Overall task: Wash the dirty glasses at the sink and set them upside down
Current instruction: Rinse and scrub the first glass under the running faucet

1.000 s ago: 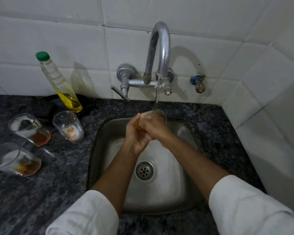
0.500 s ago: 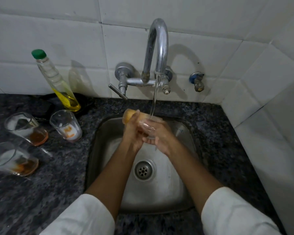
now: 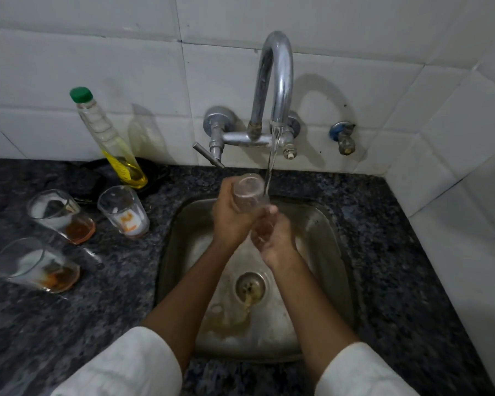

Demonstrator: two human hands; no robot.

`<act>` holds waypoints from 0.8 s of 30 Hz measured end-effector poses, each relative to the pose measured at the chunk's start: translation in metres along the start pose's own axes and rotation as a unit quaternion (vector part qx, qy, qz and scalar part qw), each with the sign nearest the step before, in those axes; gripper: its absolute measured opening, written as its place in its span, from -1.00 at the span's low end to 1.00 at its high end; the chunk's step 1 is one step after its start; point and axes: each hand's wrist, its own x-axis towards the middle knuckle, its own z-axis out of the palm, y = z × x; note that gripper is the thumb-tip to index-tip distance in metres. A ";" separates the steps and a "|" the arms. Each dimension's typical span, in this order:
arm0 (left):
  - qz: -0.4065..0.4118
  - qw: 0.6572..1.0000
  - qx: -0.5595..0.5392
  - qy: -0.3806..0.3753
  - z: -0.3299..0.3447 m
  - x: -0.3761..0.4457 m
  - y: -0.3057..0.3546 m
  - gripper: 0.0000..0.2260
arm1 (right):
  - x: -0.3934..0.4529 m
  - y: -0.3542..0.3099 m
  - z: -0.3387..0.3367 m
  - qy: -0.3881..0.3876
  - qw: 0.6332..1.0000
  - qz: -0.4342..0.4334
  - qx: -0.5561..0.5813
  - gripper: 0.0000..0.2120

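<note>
Glass, clear and tapered, is what I have over the steel sink (image 3: 323, 224): this one tumbler (image 3: 249, 192) sits tilted in my left hand (image 3: 229, 215), whose fingers wrap its body, while my right hand (image 3: 272, 238) curls at its lower end, close by the thin stream from the curved chrome tap (image 3: 277, 81). Brownish water trails to the drain (image 3: 250, 287), so I judge the rinse under way, not finished. Three dirty glasses (image 3: 123, 212) with orange dregs wait upright on the dark speckled stone worktop (image 3: 103, 295), beside the green-capped bottle of yellow liquid (image 3: 109, 138). I see none upside down yet.
</note>
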 end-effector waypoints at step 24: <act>-0.383 0.829 -0.389 -0.125 0.001 0.013 -0.027 -0.51 | -0.028 -0.044 -0.015 -0.217 0.363 -0.311 -0.851 -0.74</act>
